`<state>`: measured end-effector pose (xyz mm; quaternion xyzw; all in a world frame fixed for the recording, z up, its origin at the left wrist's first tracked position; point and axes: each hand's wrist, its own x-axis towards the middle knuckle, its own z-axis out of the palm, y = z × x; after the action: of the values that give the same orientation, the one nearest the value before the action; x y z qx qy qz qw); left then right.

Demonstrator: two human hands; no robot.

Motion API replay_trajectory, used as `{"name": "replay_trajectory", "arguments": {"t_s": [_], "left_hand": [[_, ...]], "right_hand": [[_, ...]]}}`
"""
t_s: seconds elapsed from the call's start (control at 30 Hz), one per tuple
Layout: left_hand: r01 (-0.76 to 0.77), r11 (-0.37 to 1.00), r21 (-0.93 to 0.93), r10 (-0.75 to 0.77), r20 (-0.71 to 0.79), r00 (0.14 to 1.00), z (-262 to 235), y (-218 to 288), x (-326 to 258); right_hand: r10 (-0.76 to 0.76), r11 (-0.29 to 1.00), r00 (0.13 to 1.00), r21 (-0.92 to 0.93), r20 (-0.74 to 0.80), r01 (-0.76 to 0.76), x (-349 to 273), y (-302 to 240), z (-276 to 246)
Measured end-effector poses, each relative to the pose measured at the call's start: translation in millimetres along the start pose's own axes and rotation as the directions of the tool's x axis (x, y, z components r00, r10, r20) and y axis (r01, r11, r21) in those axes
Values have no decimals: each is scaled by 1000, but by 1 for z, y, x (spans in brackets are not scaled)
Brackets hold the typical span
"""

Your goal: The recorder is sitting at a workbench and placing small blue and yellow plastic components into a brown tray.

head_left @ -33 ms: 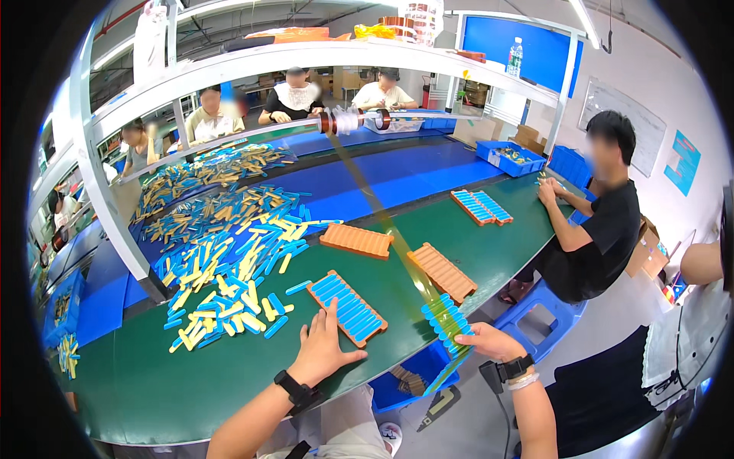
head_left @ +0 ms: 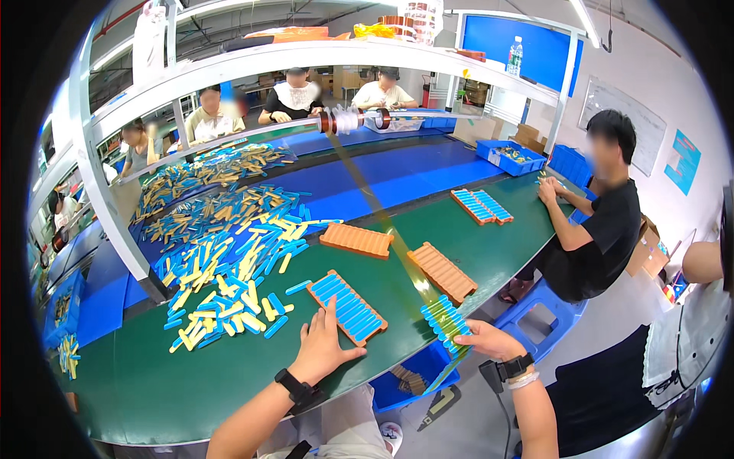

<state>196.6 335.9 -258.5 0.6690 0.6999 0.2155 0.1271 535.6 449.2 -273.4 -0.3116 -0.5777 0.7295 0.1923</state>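
Note:
My left hand (head_left: 323,348) is spread, its index fingertip at the left edge of an orange ribbed tray (head_left: 375,335) with blue flat strips (head_left: 342,302) lying side by side in its grooves. The thumb reaches toward the tray's near corner. My right hand (head_left: 489,340) pinches the edge of a row of blue strips (head_left: 443,320), which are joined to a yellowish see-through tape (head_left: 365,187). That tape runs down from a roll (head_left: 344,121) on a bar above the table. The row hangs at the table's near edge, over a blue bin (head_left: 401,390).
Two bare orange trays (head_left: 356,240) (head_left: 442,272) lie on the green table (head_left: 252,382). Loose blue and yellow strips (head_left: 229,283) are heaped at left. Farther right lies a filled tray (head_left: 480,206). A co-worker (head_left: 608,206) sits at right beside a blue stool (head_left: 539,317); others sit across.

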Motion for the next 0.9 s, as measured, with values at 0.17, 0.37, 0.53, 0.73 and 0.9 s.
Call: {"name": "replay_trajectory", "arguments": {"t_s": [0.17,0.37,0.53,0.73,0.9], "left_hand": [[7,996,-89,-11,-51,999,7,-1,5],[-38,993,-108,39,10,999,16,18,12],[-57,992,-111,62,43,997,32,25,28],[-87,985,-148,99,75,992,11,35,19],[-277,944,-179,298,108,948,-7,18,18]], "right_hand": [[55,997,996,43,69,-58,7,-4,-3],[158,987,985,52,-71,-155,21,-8,0],[101,995,993,-12,-68,-102,30,-7,1],[78,991,994,117,-75,-69,27,-15,-16],[106,991,994,85,-37,-102,31,-32,-5]]}}
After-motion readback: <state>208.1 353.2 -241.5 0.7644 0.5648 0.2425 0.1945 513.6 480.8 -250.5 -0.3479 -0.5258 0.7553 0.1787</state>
